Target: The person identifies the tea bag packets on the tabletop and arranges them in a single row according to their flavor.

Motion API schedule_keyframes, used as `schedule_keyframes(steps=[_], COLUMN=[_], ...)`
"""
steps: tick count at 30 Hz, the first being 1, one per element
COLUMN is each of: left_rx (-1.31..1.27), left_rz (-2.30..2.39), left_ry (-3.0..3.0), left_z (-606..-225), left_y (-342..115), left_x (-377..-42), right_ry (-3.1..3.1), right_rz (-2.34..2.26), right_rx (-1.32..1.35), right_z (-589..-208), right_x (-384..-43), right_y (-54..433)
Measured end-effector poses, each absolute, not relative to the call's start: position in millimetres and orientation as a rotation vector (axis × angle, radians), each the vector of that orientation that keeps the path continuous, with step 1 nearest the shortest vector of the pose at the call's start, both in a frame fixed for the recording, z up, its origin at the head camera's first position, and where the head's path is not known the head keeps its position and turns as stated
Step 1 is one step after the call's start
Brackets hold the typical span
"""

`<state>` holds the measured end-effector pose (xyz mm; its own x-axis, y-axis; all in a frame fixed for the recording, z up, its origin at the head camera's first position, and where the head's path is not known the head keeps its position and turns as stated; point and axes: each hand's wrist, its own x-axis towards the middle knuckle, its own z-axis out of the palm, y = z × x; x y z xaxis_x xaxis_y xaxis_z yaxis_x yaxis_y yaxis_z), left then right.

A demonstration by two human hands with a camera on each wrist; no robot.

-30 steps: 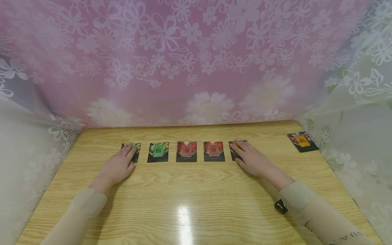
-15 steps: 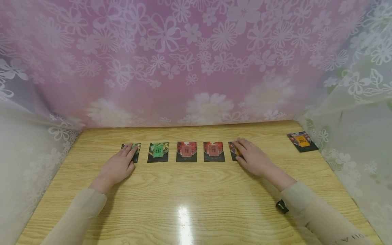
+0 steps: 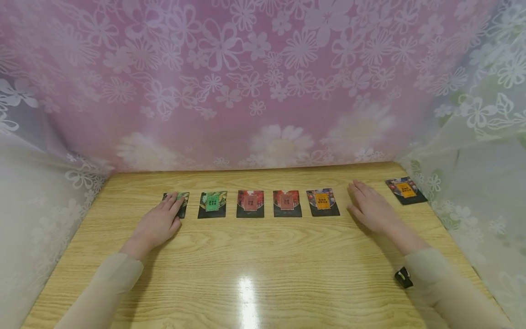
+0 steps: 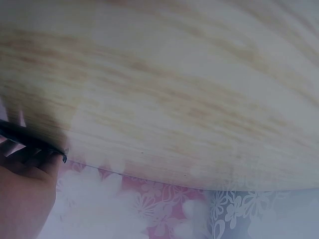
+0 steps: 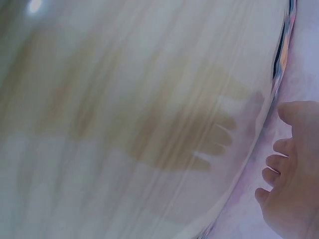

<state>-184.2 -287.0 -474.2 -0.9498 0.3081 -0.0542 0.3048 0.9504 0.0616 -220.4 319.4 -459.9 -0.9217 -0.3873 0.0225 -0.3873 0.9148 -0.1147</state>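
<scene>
Flat dark packets lie in a row on the wooden table. My left hand (image 3: 158, 224) rests on the leftmost packet (image 3: 182, 210), a green-patterned one, fingers laid straight over it and hiding much of its face. Beside it come a packet with a green label (image 3: 212, 204), then two with red labels, a left one (image 3: 250, 204) and a right one (image 3: 287, 204). At the row's right end sits a packet with an orange label (image 3: 323, 202). My right hand (image 3: 373, 208) is just right of that packet, apart from it, its fingers extended and holding nothing; its reflection shows in the right wrist view.
Another orange-labelled packet (image 3: 406, 190) lies tilted near the table's right edge. A pink floral curtain (image 3: 263, 91) hangs along the back edge, with pale floral cloth on both sides. A black device (image 3: 403, 277) is at the right wrist.
The right hand has slid off the orange-labelled packet at the row's end and moved right, uncovering it. The left hand and the other packets have stayed in place.
</scene>
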Motion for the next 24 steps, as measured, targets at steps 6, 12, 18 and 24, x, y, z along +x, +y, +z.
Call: schedule_keyframes(steps=[6, 12, 18, 24], left_rx=[0.484, 0.485, 0.483, 0.486], left_rz=[0.079, 0.070, 0.077, 0.075], left_ry=[3.041, 3.043, 3.042, 3.042], left_z=[-477, -477, -476, -475], left_y=[-289, -289, -289, -288], left_x=[-185, -186, -185, -184], right_ry=[3.067, 3.097, 3.104, 3.120], right_rz=[-0.227, -0.283, -0.304, -0.210], right_rx=[-0.559, -0.536, -0.492, -0.440], right_z=[-458, -459, -461, -466], right_x=[-225, -227, -228, -231], right_y=[355, 389, 416, 434])
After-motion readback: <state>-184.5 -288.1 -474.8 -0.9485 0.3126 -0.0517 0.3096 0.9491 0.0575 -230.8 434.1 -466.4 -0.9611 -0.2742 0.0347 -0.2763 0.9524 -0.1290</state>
